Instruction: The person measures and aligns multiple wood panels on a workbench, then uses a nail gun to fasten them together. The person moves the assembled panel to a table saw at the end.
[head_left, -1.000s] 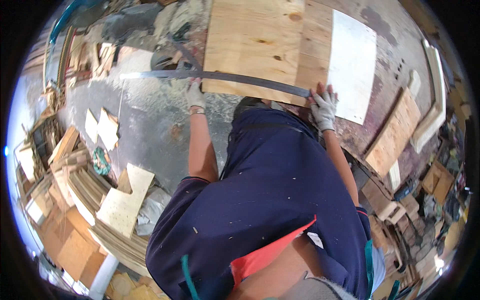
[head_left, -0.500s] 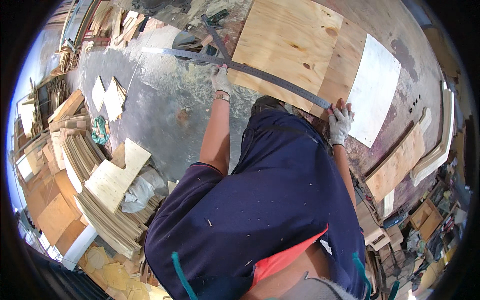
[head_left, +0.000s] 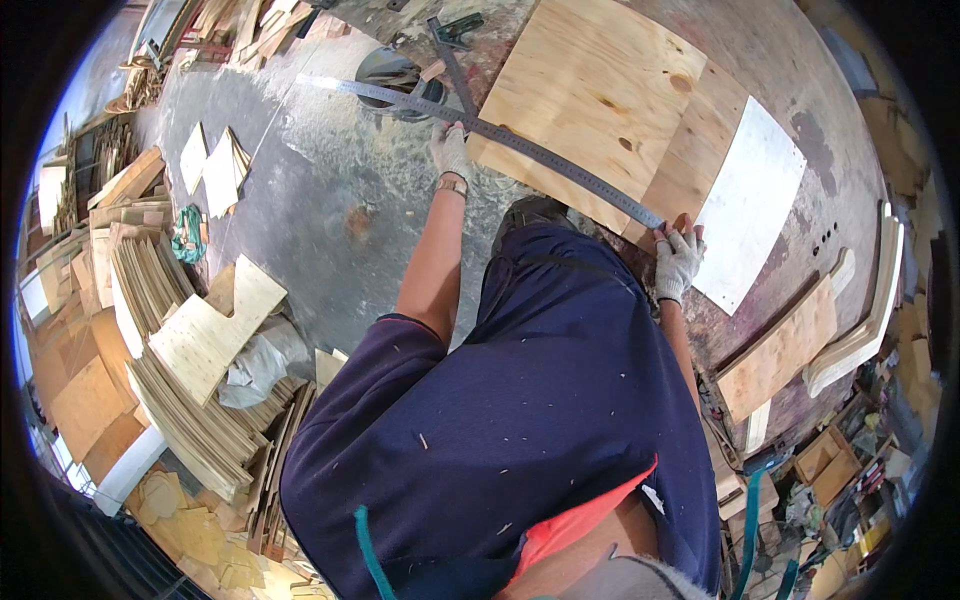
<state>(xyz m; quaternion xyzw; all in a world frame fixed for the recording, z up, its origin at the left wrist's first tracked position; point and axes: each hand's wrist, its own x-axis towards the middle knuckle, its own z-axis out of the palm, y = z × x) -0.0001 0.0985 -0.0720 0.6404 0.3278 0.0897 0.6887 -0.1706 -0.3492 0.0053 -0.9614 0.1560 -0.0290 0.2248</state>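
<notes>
A long steel ruler (head_left: 565, 168) lies aslant over the near edge of a knotty plywood board (head_left: 590, 90). Its far-left end sticks out past the board over the dusty floor. My left hand (head_left: 450, 152), in a pale knit glove, pinches the ruler's near edge by the board's left corner. At the ruler's right end my gloved right hand (head_left: 680, 262) has its fingers closed on it, next to the board's near right corner. A browner plywood piece (head_left: 690, 145) shows beside the board, and a white sheet (head_left: 750, 205) lies right of that.
Past my left hand are a dark round object (head_left: 388, 75), a dark metal bar (head_left: 452, 65) and a green-handled tool (head_left: 462, 27). Stacked thin panels (head_left: 190, 430) stand at the left. Plywood offcuts (head_left: 780, 350) lie at the right, near a cluttered heap (head_left: 835, 470).
The whole view has turned slightly, so the board and white sheet appear lower and farther right. Both hands keep hold of the ruler in nearly the same place on the board.
</notes>
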